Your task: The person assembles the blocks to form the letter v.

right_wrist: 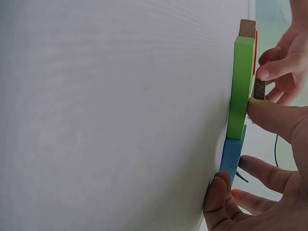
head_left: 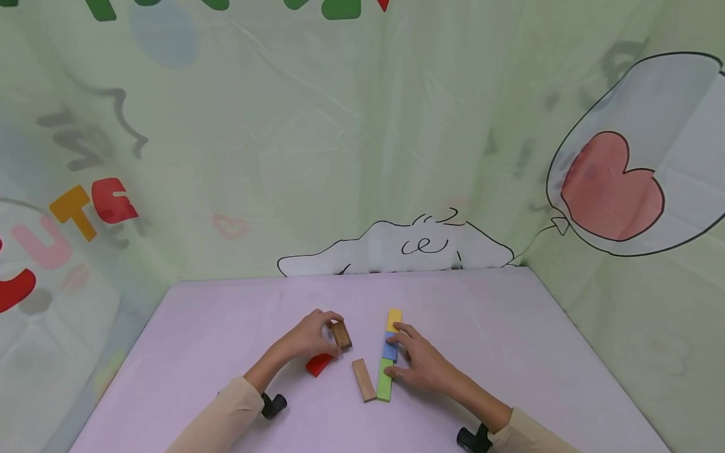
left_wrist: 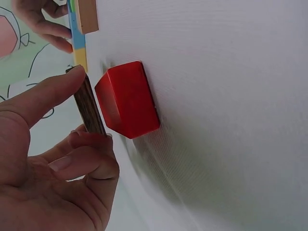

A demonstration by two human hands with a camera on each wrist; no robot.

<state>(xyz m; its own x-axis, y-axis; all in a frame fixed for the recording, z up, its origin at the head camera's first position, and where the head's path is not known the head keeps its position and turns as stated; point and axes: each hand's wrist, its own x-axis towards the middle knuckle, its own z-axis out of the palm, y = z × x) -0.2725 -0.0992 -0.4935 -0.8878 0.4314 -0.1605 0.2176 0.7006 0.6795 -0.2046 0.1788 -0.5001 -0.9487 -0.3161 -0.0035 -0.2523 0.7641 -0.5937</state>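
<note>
dk brn blk (head_left: 342,336) – grained wood | grn blk (right_wrist: 241,86) – smooth, matt | tbl top (head_left: 498,340) matt

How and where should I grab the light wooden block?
Probably the long sides near its far end, from above: the light wooden block lies slanted, its near end by the green block, while its far end leaves a wider gap.

Brown block (head_left: 342,336) — dark-streaked, red block (left_wrist: 129,98), tan block (head_left: 364,380), green block (head_left: 384,385), blue block (head_left: 389,350), yellow block (head_left: 394,317)

On the backdrop (head_left: 306,138), a pink U (head_left: 51,259) and an orange T (head_left: 72,204) can be read, while red letters (head_left: 110,201) and green letters (head_left: 342,8) are cropped or unclear.
</note>
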